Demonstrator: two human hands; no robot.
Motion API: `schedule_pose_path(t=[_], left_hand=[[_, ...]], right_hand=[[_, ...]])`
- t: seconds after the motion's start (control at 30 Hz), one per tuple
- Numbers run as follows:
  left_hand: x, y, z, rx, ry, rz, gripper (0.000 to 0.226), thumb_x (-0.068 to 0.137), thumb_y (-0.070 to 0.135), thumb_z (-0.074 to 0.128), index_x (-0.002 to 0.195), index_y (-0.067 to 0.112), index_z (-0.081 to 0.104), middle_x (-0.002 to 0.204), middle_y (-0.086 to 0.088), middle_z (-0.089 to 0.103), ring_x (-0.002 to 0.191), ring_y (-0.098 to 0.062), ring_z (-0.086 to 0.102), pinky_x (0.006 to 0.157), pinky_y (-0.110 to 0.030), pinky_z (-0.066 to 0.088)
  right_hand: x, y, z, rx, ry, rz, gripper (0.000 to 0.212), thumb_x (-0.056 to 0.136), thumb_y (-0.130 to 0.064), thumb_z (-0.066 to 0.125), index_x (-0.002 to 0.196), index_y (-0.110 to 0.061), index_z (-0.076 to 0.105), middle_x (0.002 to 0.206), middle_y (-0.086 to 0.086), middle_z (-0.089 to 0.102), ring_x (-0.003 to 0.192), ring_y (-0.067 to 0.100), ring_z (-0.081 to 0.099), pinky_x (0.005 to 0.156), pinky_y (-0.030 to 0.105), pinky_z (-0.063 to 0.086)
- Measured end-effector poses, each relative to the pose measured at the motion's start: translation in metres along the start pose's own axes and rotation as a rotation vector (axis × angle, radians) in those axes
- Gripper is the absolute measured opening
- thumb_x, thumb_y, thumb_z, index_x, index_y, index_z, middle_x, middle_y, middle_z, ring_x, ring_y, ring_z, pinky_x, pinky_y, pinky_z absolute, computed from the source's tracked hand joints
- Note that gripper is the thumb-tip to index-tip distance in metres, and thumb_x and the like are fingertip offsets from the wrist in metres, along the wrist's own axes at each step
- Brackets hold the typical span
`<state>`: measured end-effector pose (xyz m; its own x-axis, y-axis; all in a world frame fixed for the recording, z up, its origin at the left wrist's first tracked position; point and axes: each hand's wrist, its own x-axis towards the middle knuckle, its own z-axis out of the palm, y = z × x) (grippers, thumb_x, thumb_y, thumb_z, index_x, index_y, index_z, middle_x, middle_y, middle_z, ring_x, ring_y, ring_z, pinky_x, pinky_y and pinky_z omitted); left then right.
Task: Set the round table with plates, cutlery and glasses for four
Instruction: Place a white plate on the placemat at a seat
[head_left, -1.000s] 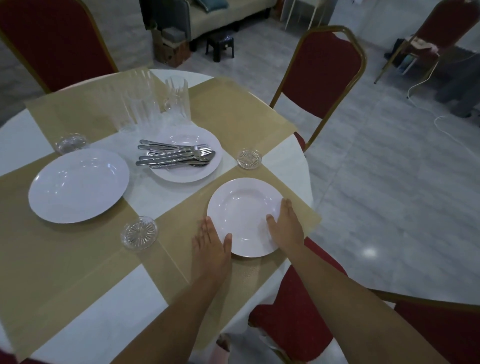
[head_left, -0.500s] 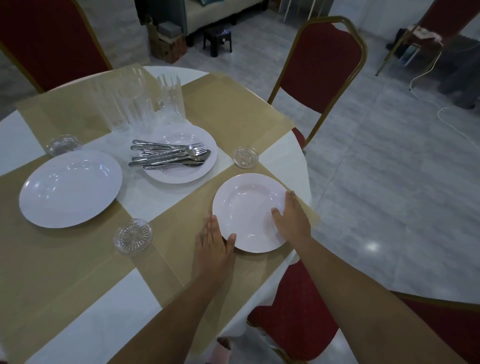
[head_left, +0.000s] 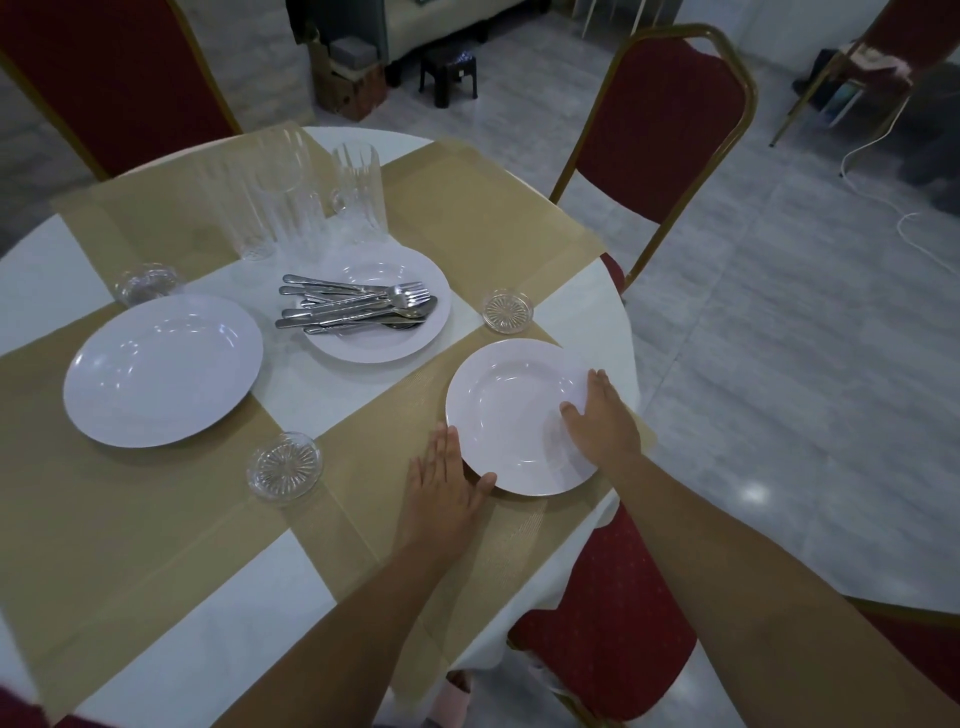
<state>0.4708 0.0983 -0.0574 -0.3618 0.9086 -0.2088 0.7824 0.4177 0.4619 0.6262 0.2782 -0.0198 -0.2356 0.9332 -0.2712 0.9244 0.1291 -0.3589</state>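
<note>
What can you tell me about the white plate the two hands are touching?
The white plate is round and glossy, ceramic by the look of it, with a wide flat rim and a shallow dip in the middle. Nothing is on it. It lies flat on a tan placemat near the table's edge. The left hand rests flat against its near-left rim, and the right hand lies over its right rim. A small glass coaster sits just beyond it, apart.

A small round white plate (head_left: 511, 410) lies flat on a tan mat. A big white plate (head_left: 161, 369) lies left. Shiny forks and spoons (head_left: 358, 309) rest on a middle plate (head_left: 415, 343). Clear tall glasses (head_left: 296, 202) stand behind.
</note>
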Motion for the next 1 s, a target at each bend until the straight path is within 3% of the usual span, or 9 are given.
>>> schedule_pose_path(t=[0.2, 0.67, 0.87, 1.0], left_hand=[[-0.001, 0.001, -0.005, 0.015, -0.027, -0.003, 0.087, 0.084, 0.069, 0.002, 0.151, 0.015, -0.015, 0.161, -0.001, -0.013, 0.148, -0.013, -0.012, 0.120, -0.036, -0.004], [-0.007, -0.001, -0.012, 0.046, -0.041, 0.000, 0.081, 0.091, 0.063, 0.013, 0.152, 0.015, -0.012, 0.162, -0.002, -0.009, 0.149, -0.015, -0.009, 0.120, -0.037, -0.003], [0.006, -0.009, -0.053, 0.039, -0.012, -0.040, 0.067, 0.101, 0.045, 0.028, 0.154, 0.013, 0.001, 0.162, -0.006, -0.002, 0.150, -0.020, 0.004, 0.121, -0.040, 0.008], [0.020, -0.030, -0.095, 0.065, 0.023, -0.043, 0.062, 0.098, 0.033, 0.040, 0.152, 0.013, 0.017, 0.159, -0.008, 0.019, 0.145, -0.024, 0.024, 0.117, -0.039, 0.023]], right_hand=[[0.000, -0.001, -0.001, 0.004, -0.014, 0.014, 0.071, 0.099, -0.044, 0.043, 0.156, -0.014, 0.012, 0.164, 0.004, 0.012, 0.150, 0.025, 0.019, 0.119, 0.043, 0.023], [-0.008, -0.002, -0.006, 0.011, -0.072, 0.036, 0.072, 0.100, -0.044, 0.043, 0.156, -0.013, 0.009, 0.164, 0.005, 0.009, 0.150, 0.026, 0.019, 0.119, 0.042, 0.024], [-0.015, -0.024, -0.017, -0.048, 0.118, 0.017, 0.058, 0.100, -0.037, 0.044, 0.150, -0.010, 0.030, 0.159, 0.010, 0.028, 0.138, 0.032, 0.039, 0.115, 0.043, 0.029], [-0.022, -0.054, -0.023, 0.014, 0.194, -0.041, 0.047, 0.096, -0.025, 0.049, 0.141, -0.012, 0.044, 0.144, 0.007, 0.047, 0.129, 0.029, 0.047, 0.105, 0.041, 0.040]])
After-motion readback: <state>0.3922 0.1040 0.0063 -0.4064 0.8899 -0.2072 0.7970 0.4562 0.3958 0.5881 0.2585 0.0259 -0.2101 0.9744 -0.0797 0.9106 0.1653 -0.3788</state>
